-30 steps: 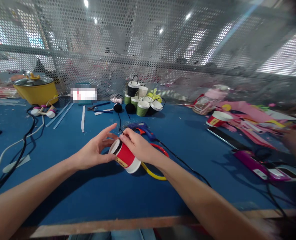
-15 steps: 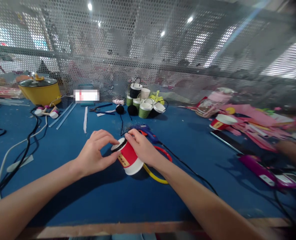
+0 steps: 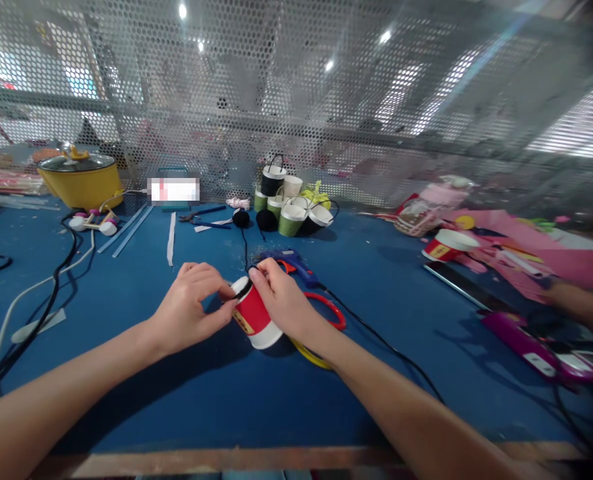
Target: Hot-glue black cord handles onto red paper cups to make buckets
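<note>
A paper cup [image 3: 257, 313] with a red band and a yellow label is tilted over the blue table, its white rim facing down toward me. Black yarn [image 3: 244, 290] lies around its narrow base end, and a strand runs back to a black yarn ball [image 3: 241, 219]. My right hand [image 3: 285, 297] is wrapped round the cup's right side, thumb near the yarn. With thumb and index finger close together, my left hand [image 3: 192, 303] pinches at the yarn on the base edge. Just behind lies a blue glue gun [image 3: 299, 267]; red [image 3: 333, 310] and yellow loops lie beside the right wrist.
Several small cup buckets [image 3: 292, 220] stand at the back by the perforated metal screen. A yellow pot [image 3: 83, 183] and cables occupy the left. On the right are another red cup [image 3: 441, 247], a phone [image 3: 463, 287], a purple tool [image 3: 521, 340], pink scraps and another person's hand [image 3: 576, 300].
My left fingers have drawn closer together onto the yarn at the cup's base. The cup has turned slightly in my right hand. The other person's hand has shifted left.
</note>
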A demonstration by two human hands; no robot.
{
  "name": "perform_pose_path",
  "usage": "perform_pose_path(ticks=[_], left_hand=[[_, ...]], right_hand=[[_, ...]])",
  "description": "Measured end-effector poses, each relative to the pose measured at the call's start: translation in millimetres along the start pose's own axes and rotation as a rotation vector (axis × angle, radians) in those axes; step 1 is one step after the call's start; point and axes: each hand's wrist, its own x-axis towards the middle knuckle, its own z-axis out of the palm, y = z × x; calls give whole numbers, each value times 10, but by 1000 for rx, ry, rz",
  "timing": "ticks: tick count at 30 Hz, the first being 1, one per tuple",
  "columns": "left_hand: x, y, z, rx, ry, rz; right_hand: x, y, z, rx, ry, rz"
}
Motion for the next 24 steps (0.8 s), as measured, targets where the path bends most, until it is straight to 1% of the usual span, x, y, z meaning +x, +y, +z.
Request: perform_pose_path(ticks=[5,7,10,15,16,17,18,19,21,22,23,24], left_hand=[[2,11,-2,-18,-29,-24],[4,12,-6,-40,-47,-56],[5,22,0,-127,-98,-194],[-4,68,47,-341,-231,-435],[-1,70,48,-389,-234,-469],[7,65,42,-434,-213,-499],[20,49,30,-472,-159,-524],[36,22,12,-502,-77,-544],[74,-63,-27,-538,130,-579],[92,-115,-43,-555,210,-596],[107,-166,-54,-588,272,-609],[117,-211,-58,-629,305,-632]], right_hand=[[-28,-42,-4,-49,5,-10],[-37,-50,-3,-73,15,-21],[-46,-61,8,-113,46,-43],[-78,-113,52,-249,78,-80],[-88,-126,60,-277,81,-90],[-97,-136,64,-298,81,-100],[-106,-143,66,-312,81,-111],[-111,-146,65,-319,81,-119],[-113,-140,54,-308,78,-131],[-108,-131,46,-292,73,-127],[-100,-119,37,-267,66,-116],[-90,-105,28,-235,57,-98]])
